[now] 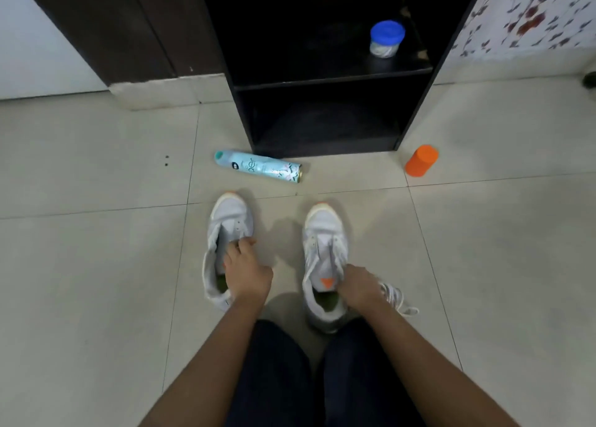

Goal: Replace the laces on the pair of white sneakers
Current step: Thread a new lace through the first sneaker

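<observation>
On the floor [96, 265] by your knees, your left hand [246, 275] curls round the eyelet flap of the left sneaker [230, 212] and your right hand [358, 286] grips the collar of the right sneaker [324, 223], both probably light and soft-sided, so hold those firmer edges and pinch the limp laces [398, 297] near their tips.

One head-worn camera, looking forward and steeply down.

Wide-angled and close, it sits above the person's knees. Both forearms run up from the bottom edge to the left hand [246, 272] and right hand [358, 286] at mid-frame, on the left sneaker [230, 213] and right sneaker [324, 223]. Tiled floor [96, 265] surrounds them, and a dark shelf unit [322, 81] stands straight ahead at the top.
</observation>
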